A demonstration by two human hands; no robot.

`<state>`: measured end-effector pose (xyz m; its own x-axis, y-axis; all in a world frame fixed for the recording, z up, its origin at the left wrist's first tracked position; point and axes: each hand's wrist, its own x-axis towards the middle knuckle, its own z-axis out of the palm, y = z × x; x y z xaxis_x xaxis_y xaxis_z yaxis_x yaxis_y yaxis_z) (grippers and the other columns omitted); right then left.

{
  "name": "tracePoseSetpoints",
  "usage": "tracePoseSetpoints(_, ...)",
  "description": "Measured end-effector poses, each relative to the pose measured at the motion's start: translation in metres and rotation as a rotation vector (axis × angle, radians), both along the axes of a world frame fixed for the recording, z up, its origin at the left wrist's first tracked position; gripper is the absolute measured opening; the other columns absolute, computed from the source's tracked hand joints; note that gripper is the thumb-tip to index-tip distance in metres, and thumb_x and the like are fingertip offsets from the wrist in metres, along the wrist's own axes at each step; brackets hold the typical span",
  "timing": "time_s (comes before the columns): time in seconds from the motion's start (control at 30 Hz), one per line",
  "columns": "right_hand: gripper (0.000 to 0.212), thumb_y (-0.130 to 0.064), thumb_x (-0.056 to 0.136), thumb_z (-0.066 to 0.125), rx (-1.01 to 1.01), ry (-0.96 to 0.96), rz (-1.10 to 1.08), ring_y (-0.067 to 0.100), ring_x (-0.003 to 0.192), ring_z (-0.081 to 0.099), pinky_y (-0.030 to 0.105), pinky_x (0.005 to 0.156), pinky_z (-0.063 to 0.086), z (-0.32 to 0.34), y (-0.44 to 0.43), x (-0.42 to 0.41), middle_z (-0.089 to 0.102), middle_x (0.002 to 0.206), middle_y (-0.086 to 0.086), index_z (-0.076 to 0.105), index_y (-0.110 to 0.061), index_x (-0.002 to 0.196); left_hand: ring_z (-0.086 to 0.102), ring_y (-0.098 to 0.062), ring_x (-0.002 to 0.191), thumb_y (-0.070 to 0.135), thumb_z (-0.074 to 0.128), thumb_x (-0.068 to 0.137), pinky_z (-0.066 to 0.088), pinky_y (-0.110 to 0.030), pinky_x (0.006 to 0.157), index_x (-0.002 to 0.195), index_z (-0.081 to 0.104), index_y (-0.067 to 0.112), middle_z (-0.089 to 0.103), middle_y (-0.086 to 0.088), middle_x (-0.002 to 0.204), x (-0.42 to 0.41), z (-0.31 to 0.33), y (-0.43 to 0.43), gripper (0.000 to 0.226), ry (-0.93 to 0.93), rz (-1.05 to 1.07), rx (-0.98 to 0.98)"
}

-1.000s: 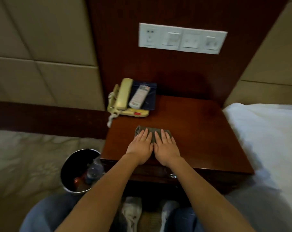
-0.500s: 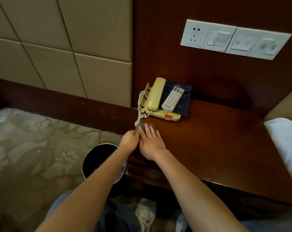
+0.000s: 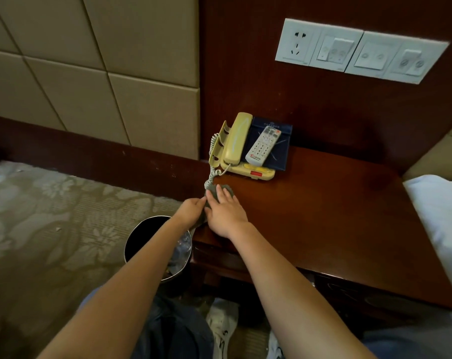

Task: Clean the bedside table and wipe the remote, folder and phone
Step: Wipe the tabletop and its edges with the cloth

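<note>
The right hand (image 3: pixel 226 212) lies flat, fingers straight, pressing a grey cloth (image 3: pixel 230 189) onto the table (image 3: pixel 323 216) at its left edge. The left hand (image 3: pixel 191 209) meets the cloth at that edge; its grip cannot be told. Behind, the phone (image 3: pixel 235 143) stands beside the folder (image 3: pixel 282 151), which bears the remote (image 3: pixel 263 146).

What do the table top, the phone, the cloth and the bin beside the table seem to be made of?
Table top: dark reddish wood or veneer with a glossy varnish, judging by its soft reflections.
Phone: cream-yellow plastic with a smooth moulded shell.
Cloth: soft grey fabric, matte and crumpled.
Bin: probably metal, since its rim shines; the inside is dark.
</note>
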<state>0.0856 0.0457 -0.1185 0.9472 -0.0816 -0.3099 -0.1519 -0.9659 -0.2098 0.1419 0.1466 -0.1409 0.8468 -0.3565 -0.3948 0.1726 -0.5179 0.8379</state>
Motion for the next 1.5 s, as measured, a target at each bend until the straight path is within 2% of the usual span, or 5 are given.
tracePoseSetpoints(0.47, 0.058, -0.025, 0.103, 0.031, -0.001, -0.149, 0.166, 0.021, 0.148, -0.007, 0.037, 0.121, -0.002, -0.018, 0.035, -0.079, -0.006, 0.161, 0.006, 0.005, -0.022, 0.154, 0.059, -0.023, 0.106, 0.016, 0.032, 0.103, 0.045, -0.026, 0.086, 0.124, 0.055, 0.008, 0.064, -0.010, 0.110, -0.104, -0.012, 0.048, 0.032, -0.248, 0.051, 0.008)
tracePoseSetpoints(0.77, 0.051, -0.013, 0.100, 0.037, 0.106, -0.233, 0.112, 0.021, 0.146, 0.015, 0.036, 0.120, 0.017, 0.003, 0.008, -0.107, 0.016, 0.160, 0.005, 0.026, -0.015, 0.150, -0.021, -0.024, 0.139, 0.021, 0.044, 0.097, -0.007, -0.040, 0.114, 0.145, -0.019, 0.006, -0.027, -0.010, 0.151, -0.079, -0.006, 0.069, 0.081, -1.327, -0.856, 0.868)
tracePoseSetpoints(1.0, 0.046, -0.014, 0.102, 0.034, 0.004, -0.313, -0.004, 0.018, 0.146, 0.015, 0.031, 0.119, 0.013, 0.006, -0.057, -0.125, 0.023, 0.158, 0.003, 0.034, -0.013, 0.148, -0.019, -0.024, 0.140, 0.009, 0.031, 0.098, -0.015, -0.036, 0.109, 0.141, -0.020, 0.000, -0.026, -0.014, 0.148, -0.069, 0.001, 0.055, 0.067, -1.344, -1.064, 0.944)
tracePoseSetpoints(1.2, 0.044, -0.018, 0.101, 0.037, -0.059, -0.363, -0.112, 0.017, 0.145, 0.021, 0.029, 0.117, 0.019, 0.017, -0.095, -0.121, 0.028, 0.155, 0.003, 0.037, -0.015, 0.145, 0.040, -0.029, 0.134, 0.023, 0.053, 0.084, 0.021, -0.040, 0.113, 0.142, 0.027, -0.006, 0.041, -0.021, 0.145, -0.088, -0.021, 0.012, 0.070, -1.403, -1.006, 0.735)
tracePoseSetpoints(1.5, 0.043, -0.021, 0.102, 0.039, -0.146, -0.350, -0.233, 0.014, 0.144, 0.023, 0.026, 0.114, 0.025, 0.025, -0.138, -0.158, 0.030, 0.154, -0.001, 0.040, -0.018, 0.144, -0.015, -0.034, 0.144, 0.027, 0.024, 0.103, -0.019, -0.049, 0.107, 0.144, -0.021, -0.002, -0.013, -0.020, 0.157, -0.177, -0.025, -0.096, 0.067, -1.471, -1.044, 0.794)
